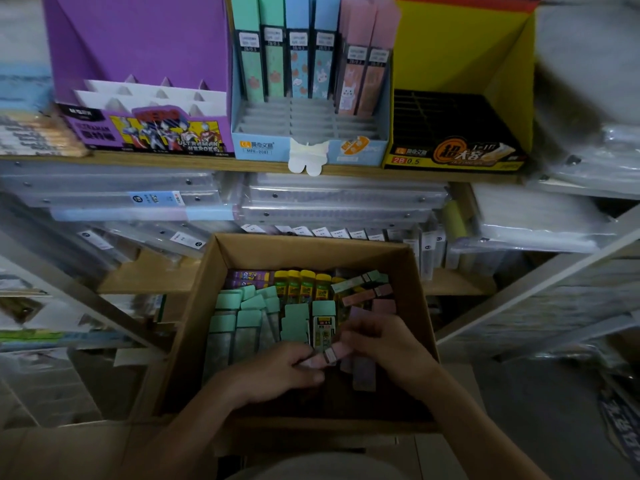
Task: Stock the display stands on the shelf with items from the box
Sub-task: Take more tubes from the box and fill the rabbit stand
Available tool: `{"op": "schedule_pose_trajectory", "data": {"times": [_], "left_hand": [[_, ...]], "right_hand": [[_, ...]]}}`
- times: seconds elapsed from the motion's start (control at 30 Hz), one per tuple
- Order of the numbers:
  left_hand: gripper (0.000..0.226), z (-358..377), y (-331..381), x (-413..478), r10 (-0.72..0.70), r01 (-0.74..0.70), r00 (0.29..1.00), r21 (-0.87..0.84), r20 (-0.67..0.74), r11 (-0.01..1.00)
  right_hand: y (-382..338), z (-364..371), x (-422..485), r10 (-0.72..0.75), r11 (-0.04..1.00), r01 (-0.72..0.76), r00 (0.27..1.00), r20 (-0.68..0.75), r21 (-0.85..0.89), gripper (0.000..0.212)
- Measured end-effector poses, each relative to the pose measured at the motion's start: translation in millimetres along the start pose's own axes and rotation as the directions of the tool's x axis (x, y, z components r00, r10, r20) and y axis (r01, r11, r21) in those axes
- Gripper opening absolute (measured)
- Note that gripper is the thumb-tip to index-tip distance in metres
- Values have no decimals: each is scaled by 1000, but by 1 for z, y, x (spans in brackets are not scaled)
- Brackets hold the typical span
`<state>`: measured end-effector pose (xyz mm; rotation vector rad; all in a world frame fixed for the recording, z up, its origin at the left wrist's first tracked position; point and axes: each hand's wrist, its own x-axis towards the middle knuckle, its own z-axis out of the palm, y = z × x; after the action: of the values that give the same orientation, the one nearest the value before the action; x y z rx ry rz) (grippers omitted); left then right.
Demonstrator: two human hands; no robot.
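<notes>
An open cardboard box (207, 306) below the shelf holds green, yellow, purple and pink lead-refill packs. Both hands are down inside it. My left hand (277, 370) and my right hand (384, 344) together pinch a slim pink pack (337, 353) lying flat between them. Up on the wooden shelf (263, 164) stand three display stands: a purple one (138, 64) with white dividers, a light-blue one (308, 147) holding several green, blue and pink packs at its back, and a yellow-and-black one (460, 64) whose black slots look bare.
Clear plastic folders (339, 199) are stacked under the shelf behind the box. Wrapped bundles (540, 220) fill the right side. A white butterfly tag (308, 157) hangs off the blue stand's front. White shelf frames slant at left and right.
</notes>
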<state>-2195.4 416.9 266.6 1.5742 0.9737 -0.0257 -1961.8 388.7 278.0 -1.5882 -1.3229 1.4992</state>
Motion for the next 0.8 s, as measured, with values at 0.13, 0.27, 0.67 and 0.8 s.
{"op": "schedule_pose_trajectory", "data": {"times": [0.13, 0.27, 0.67, 0.8], "left_hand": [[7, -7, -7, -4, -25, -33, 963, -210, -268, 977], [13, -16, -11, -6, -93, -42, 898, -295, -430, 954], [11, -22, 1, -13, -215, -33, 869, -486, -446, 873], [17, -23, 2, -17, -229, -41, 856, -502, -463, 864]], "right_hand": [[-4, -10, 25, -48, 991, 2, 939, -341, -136, 27], [-7, -20, 49, -161, 897, 15, 942, -295, -441, 29], [1, -29, 85, -174, 616, 44, 981, -82, -787, 58], [1, -28, 89, -207, 561, 85, 977, -41, -824, 50]]}}
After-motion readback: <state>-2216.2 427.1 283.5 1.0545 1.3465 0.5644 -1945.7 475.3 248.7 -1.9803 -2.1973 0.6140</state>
